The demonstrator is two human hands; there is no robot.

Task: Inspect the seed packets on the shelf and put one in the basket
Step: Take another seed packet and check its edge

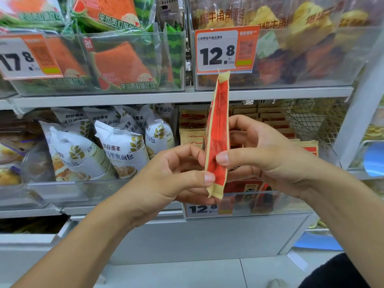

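While I hold the seed packet [217, 134] upright and edge-on in front of the shelf [124, 98], both hands share the load. My left hand [176, 175] pinches the lower end, thumb on the near face and fingers curled behind it. My right hand [264, 154] pinches the middle, thumb tip on the red face, fingers wrapped round the far side. Neither hand is free.

To inspect well, I judge the packet should be rotated about its long axis until a printed face points at me; at present only the narrow edge and a slanted red panel show, and the print is unreadable. Keep the pinch light and on the seams, so the contents are not crushed. Turn with the right hand and let the left act as the pivot.

Behind the packet, on the lower shelf, the stock of matching red and tan packets [259, 117] sits in a clear bin [291, 200]. White bread bags [122, 148] stand to the left. A price tag [225, 50] hangs on the upper bin, just behind the packet's top.

No basket is in view, so its position must be found before releasing. A wire mesh divider [311, 117] stands far right of the stock.
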